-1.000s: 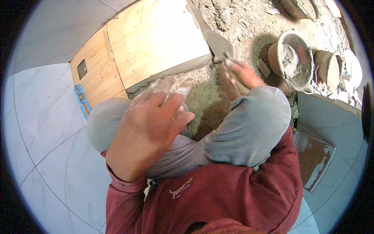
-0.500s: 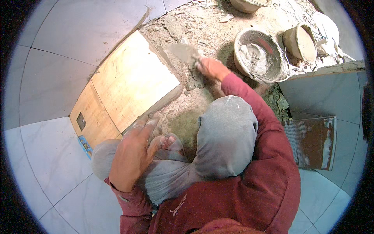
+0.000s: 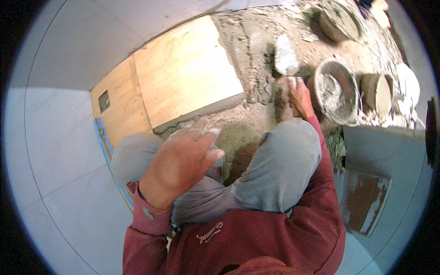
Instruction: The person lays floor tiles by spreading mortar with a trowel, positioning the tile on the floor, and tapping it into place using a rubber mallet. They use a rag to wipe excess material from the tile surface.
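Since half a second ago the right hand (image 3: 300,94) has swung the grey mortar-coated steel trowel (image 3: 285,57) away from the edge of the pale wooden board (image 3: 185,75) and out over the rough grey-brown mortar bed (image 3: 256,98), so the blade now points away from the person, close beside the mortar-smeared round bucket (image 3: 337,89); the view itself has also tilted. The right hand's grip is closed around the trowel's handle, fingers wrapped from above, which keeps the loaded blade roughly level over the bed, probably so that the wet material stays on it. The left hand (image 3: 181,162) holds nothing: its dusty fingers are spread and it rests on the left knee in grey trousers (image 3: 133,153), seemingly as a prop for the crouching body. The board lies flat on the floor with its near edge butted against a ridge of mortar, just beyond the knees. Pale glossy floor tiles (image 3: 59,151) surround the board on the left. Further right stand two smaller crusted tubs (image 3: 378,91), and another bucket (image 3: 339,20) sits at the top edge. A ridged, brown-stained tile back (image 3: 364,199) lies on the floor beside the person's dark red sleeve (image 3: 327,211).
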Motion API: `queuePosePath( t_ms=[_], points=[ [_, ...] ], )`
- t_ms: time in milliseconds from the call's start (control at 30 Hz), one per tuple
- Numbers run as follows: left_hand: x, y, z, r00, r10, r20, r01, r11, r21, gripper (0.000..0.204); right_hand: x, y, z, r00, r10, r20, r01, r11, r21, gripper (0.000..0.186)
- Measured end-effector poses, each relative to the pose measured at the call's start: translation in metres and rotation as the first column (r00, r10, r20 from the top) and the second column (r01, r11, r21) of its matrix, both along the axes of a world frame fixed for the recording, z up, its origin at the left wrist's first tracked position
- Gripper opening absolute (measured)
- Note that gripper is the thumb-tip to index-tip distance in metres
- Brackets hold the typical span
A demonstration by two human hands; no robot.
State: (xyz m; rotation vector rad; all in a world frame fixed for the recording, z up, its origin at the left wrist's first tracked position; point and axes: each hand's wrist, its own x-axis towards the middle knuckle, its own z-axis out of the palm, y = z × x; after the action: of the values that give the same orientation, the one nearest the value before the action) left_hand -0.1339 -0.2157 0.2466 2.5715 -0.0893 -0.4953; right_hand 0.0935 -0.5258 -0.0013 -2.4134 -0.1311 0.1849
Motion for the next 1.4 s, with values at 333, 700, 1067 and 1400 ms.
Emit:
queuePosePath(
  t_ms=[333, 700, 1067, 1400],
  points=[
    [-0.023, -0.026, 0.007, 0.954, -0.199, 0.225, 0.208, 0.978, -0.015, 0.053, 0.119, 0.063, 0.068, 0.871, 0.489, -0.047, -0.481, 0.830, -0.281, 0.045],
    [-0.025, -0.036, 0.024, 0.981, -0.164, 0.100, 0.163, 0.986, 0.022, 0.056, 0.235, 0.229, 0.003, 0.690, 0.723, 0.035, -0.254, 0.288, -0.923, 0.032],
    [-0.029, -0.034, 0.007, 0.971, -0.180, 0.159, 0.191, 0.980, -0.058, 0.058, -0.001, 0.007, 0.106, 0.515, 0.834, -0.197, -0.320, -0.026, -0.947, 0.064],
    [-0.007, -0.070, 0.011, 0.963, -0.269, 0.029, 0.270, 0.963, -0.009, 0.045, 0.027, 0.002, 0.146, 0.418, 0.848, -0.324, -0.885, 0.301, -0.355, 0.057]
  ],
)
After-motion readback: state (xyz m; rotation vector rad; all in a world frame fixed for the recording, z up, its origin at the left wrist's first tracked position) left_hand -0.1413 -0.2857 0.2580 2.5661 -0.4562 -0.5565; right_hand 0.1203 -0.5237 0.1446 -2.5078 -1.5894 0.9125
